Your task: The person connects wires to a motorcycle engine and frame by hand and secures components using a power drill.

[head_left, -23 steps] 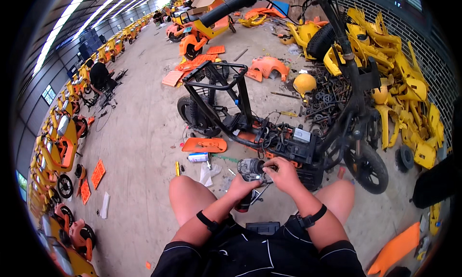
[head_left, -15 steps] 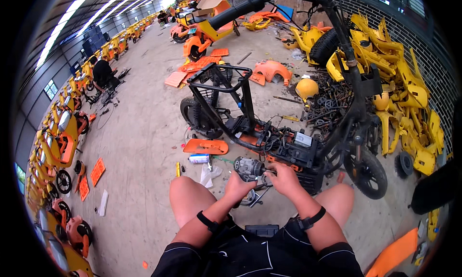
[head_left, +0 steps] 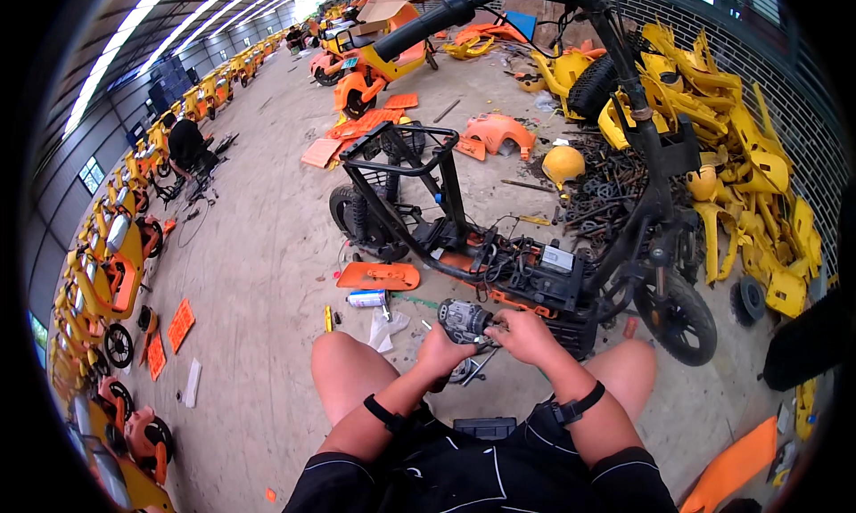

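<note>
My left hand is closed round the handle of a grey and black cordless drill, held above the floor between my knees. At the drill's front end, the fingers of my right hand are pinched together; they hide whatever small piece is between them. Just beyond both hands lies a stripped black scooter frame, with its wheels, handlebar and wiring still on. Metal parts, among them a rod-like piece, lie on the floor below the drill, partly covered by my left hand.
Left of the hands are a spray can, a clear plastic bag and an orange panel. Dark metal parts and yellow body panels are heaped at the right. A person crouches far left, near rows of scooters.
My right hand's fingers have shifted slightly at the drill's front end, and the drill has turned a little. The view has moved slightly; the scooter frame stays where it was.
</note>
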Tool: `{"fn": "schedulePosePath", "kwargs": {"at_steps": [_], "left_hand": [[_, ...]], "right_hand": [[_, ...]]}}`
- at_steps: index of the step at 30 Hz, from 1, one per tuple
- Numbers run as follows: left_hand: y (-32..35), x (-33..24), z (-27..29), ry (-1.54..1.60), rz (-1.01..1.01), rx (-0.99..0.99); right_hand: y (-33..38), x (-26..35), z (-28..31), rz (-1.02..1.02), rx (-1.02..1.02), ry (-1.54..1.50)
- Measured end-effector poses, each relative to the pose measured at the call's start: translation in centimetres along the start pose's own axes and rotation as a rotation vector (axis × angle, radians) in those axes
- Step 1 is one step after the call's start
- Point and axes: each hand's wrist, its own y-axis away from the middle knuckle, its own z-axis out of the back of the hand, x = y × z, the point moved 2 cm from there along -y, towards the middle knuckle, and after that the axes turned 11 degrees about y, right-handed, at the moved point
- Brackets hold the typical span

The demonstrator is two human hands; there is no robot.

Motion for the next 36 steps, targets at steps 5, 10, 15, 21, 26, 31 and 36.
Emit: {"fn": "schedulePosePath", "kwargs": {"at_steps": [5,10,15,21,26,31,36], "left_hand": [[-0.5,0.0,-0.9,0.068,0.017,0.087],[-0.8,-0.2,-1.1,0.204,-0.028,0.102],[-0.1,-1.6,-0.5,0.199,0.002,0.118],[1.0,-4.0,0.3,0.144,0.022,0.107],[0.2,-2.7,-0.2,0.11,0.021,0.11],[-0.2,-1.8,-0.5,0.068,0.021,0.085],[-0.4,-1.0,-0.9,0.075,0.002,0.077]], "right_hand": [[0.5,0.2,1.7,-0.038,0.015,0.03],[0.4,0.0,1.8,-0.021,-0.013,0.081],[0.6,0.7,2.2,-0.053,0.002,0.169],[0.7,0.2,1.8,-0.041,-0.083,0.163],[0.6,-0.2,1.4,-0.025,-0.107,0.13],[0.6,-0.1,1.2,-0.059,-0.098,0.065],[0.7,0.3,1.1,-0.078,-0.088,0.061]]}}
